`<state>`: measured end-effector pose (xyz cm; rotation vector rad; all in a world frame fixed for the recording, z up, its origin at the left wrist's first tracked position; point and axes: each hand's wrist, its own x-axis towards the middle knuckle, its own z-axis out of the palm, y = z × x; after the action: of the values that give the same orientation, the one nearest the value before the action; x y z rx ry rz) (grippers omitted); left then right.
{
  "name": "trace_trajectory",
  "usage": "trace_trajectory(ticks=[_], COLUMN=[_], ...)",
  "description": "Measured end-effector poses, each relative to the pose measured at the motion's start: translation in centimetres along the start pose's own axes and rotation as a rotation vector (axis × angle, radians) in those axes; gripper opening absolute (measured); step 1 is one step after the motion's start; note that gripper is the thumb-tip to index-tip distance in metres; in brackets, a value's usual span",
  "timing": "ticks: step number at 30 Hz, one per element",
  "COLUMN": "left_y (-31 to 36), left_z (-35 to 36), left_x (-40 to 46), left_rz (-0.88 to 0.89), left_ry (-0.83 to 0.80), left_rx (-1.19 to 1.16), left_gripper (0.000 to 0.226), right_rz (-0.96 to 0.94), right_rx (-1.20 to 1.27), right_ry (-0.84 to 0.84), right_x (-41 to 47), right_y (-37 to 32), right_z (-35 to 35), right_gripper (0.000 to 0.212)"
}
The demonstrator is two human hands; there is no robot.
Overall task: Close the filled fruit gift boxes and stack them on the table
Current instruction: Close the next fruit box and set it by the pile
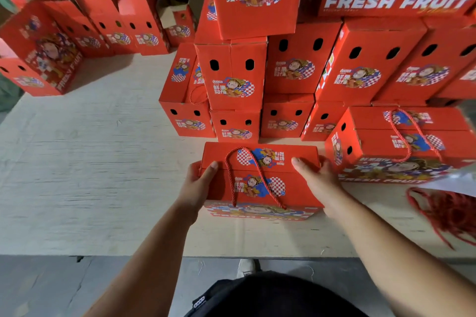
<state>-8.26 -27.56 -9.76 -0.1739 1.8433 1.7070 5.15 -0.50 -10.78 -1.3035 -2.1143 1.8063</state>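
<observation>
Pale plywood table (77,162), grey floor, left hand (197,185) and right hand (318,177) gripping closed red gift box (260,180) ends

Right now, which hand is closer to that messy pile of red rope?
Right. The right hand grips the red cardboard box on the side nearer the red rope pile; the left hand grips the far side.

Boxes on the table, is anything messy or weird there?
Mostly tidy. A loose heap of red cord sprawls at the table's right edge, unattached to any box. One box in the stack still stands open, and the far row of boxes has flaps up.
</observation>
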Motion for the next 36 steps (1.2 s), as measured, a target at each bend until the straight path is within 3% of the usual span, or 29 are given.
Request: trace_trajectory(ticks=[3,6,9,15,21,26,28,31,33,36], left_y=[-0.3,0.0,0.2,1.6,8.0,16.7,19.7,22.8,23.8,23.9], left_z=[-0.5,-0.9,-0.7,1.5,6.4,12.2,14.4,17.6,20.1,24.3], left_x=[0.6,1.2,1.1,-1.7,-6.8,-11.0,-12.2,-12.9,-12.8,-10.9], left_rz=[-0.035,-0.09,-0.095,-0.071,-0.012,0.187,0.268,0.33,0.317,0.24], left_ry=[-0.101,-0.221,-0.197,-0.11,-0.171,-0.165,-0.16,-0.204,-0.239,-0.265], left_rx=[-0.104,-0.122,-0.123,-0.132,-0.211,-0.192,-0.173,-0.188,-0.21,-0.198], left_gripper=[0.057,0.05,0.052,0.053,0.055,0.061,0.053,0.022,0.016,0.026], right_rz=[0.021,-0.053,-0.052,0.134,0.021,-0.116,-0.178,-0.33,-0.404,-0.393], right_rx=[0.005,-0.124,-0.136,0.141,0.2,0.379,0.447,0.49,0.502,0.498], right_ry=[0.034,0.158,0.203,-0.006,-0.113,-0.148,-0.147,-0.112,-0.14,-0.114], right_x=[-0.8,-1.3,-2.0,-2.6,-5.6,-7.3,-7.8,-7.7,-7.1,-4.5], right_y=[0.6,0.3,-0.1,-2.1,-7.2,-14.3,-16.7,-19.4,-20.3,-19.5], right_z=[-0.1,0.2,0.2,-2.6,-11.3,-20.2,-23.3,-27.4,-30.3,-34.1], right_gripper=[0.058,0.058,0.055,0.045,0.031,0.018,0.012,0.008,0.017,0.032])
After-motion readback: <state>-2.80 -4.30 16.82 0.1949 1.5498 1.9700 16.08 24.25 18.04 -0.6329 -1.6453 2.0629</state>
